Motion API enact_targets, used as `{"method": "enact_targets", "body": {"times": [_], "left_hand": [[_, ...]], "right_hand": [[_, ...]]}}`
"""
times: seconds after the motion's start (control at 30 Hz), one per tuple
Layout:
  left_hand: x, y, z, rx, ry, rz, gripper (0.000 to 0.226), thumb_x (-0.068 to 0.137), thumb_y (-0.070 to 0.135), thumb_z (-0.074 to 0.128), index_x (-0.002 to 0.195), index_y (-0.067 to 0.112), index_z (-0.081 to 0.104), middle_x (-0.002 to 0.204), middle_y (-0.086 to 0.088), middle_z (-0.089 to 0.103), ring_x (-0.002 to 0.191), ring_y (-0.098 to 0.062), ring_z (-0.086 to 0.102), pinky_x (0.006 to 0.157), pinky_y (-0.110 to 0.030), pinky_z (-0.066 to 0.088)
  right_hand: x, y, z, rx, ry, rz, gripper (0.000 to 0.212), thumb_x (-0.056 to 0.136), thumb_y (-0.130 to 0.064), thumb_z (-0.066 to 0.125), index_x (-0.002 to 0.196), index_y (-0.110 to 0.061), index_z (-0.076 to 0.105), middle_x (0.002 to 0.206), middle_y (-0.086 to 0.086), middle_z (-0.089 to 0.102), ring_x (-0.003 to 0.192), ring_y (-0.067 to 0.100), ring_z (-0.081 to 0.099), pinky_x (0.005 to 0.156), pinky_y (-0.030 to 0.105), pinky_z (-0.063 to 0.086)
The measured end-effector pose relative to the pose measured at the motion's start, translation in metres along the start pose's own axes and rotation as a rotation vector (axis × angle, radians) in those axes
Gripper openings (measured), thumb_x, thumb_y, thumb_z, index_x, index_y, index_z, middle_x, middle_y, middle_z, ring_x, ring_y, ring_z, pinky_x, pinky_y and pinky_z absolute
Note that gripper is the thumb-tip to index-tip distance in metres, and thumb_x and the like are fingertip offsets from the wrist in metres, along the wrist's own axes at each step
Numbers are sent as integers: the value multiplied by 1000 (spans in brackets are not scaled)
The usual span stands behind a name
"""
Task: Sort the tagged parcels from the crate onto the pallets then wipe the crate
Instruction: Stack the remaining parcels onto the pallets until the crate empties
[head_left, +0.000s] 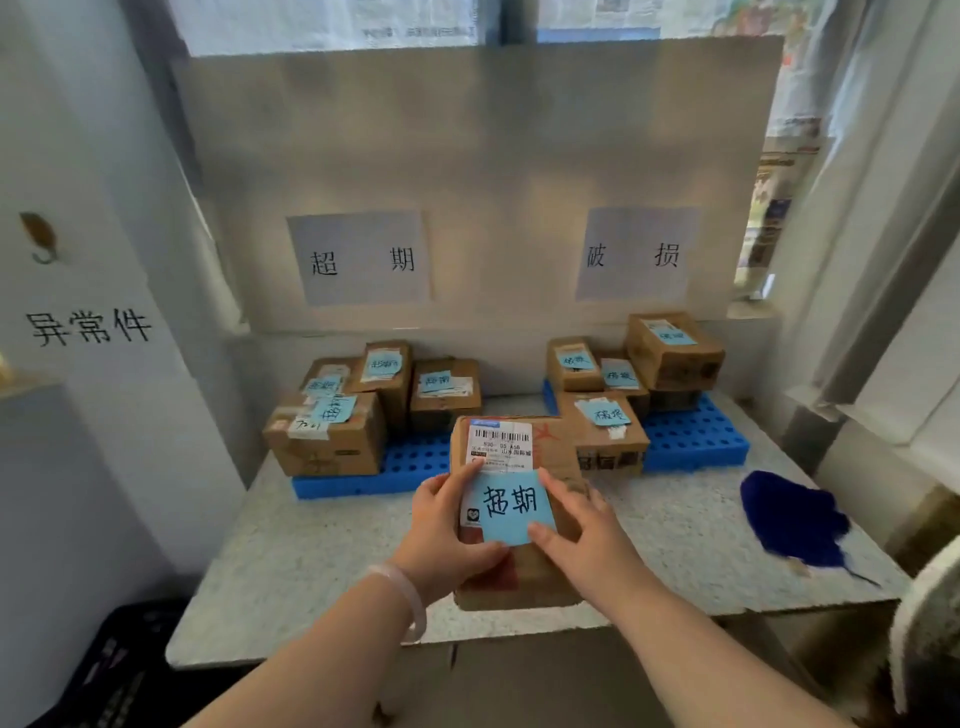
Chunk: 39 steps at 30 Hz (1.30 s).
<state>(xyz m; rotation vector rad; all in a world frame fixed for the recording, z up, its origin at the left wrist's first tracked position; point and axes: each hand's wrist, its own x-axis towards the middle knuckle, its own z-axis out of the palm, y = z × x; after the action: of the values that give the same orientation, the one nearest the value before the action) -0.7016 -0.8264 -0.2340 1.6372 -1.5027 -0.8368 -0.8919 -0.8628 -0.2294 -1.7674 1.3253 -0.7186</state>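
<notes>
A brown cardboard parcel (540, 577) with a white shipping label and a blue note reading 超期 (511, 506) is held over the table's front middle. My left hand (447, 530) grips its left side, thumb on the top face. My right hand (584, 535) holds its right side, thumb touching the note's lower edge. The left blue pallet (410, 467) carries several tagged parcels (332, 431) under the 超期 sign (361, 257). The right blue pallet (691, 441) carries several tagged parcels (672, 351) under the 破损 sign (634, 254). The black crate (119, 670) stands on the floor at the lower left.
A dark blue cloth (792, 525) lies on the speckled table (322, 571) at the right. A white board backs the table. A white wall with 异常件 written on it closes the left side. A window frame runs along the right.
</notes>
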Motion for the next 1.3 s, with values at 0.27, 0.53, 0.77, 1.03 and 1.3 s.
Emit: {"method": "enact_targets", "body": {"times": [0.27,0.53,0.77,1.03,1.3], "left_hand": [[27,-48,-66,25,-24,-48,93,82,28,77,149,47,15,148,8,18,130,-9,31,105,-19,37],[86,-66,-74,-14,-49,-95,104,80,28,80,155,41,8,155,7,12,130,-9,29,116,-30,32],[170,-81,-69,-7,-57,-166,112,78,35,81,147,50,-6,161,9,-4,146,-15,16,120,-36,26],[273,-91,-72,20,13,-271,111,79,34,80,155,35,-1,150,3,7,122,-3,25,103,-13,28],[338,-117,-83,-42,56,-371,113,77,30,81,154,39,-1,158,10,4,133,-9,36,104,-20,44]], "right_hand": [[48,-35,68,-15,-7,29,62,92,-37,65,145,-48,36,145,-3,30,127,13,34,103,30,40],[113,-35,81,-46,-52,71,64,93,-38,63,147,-49,29,150,-2,24,133,15,29,106,32,35],[205,-18,80,-48,-115,81,69,92,-37,64,148,-49,26,150,-4,22,133,14,29,103,29,37],[326,-7,73,-54,-208,73,69,91,-36,65,148,-47,27,146,-2,27,133,16,32,109,34,38],[405,0,94,-70,-311,114,71,91,-43,62,148,-53,20,158,-1,11,142,23,23,114,46,34]]}}
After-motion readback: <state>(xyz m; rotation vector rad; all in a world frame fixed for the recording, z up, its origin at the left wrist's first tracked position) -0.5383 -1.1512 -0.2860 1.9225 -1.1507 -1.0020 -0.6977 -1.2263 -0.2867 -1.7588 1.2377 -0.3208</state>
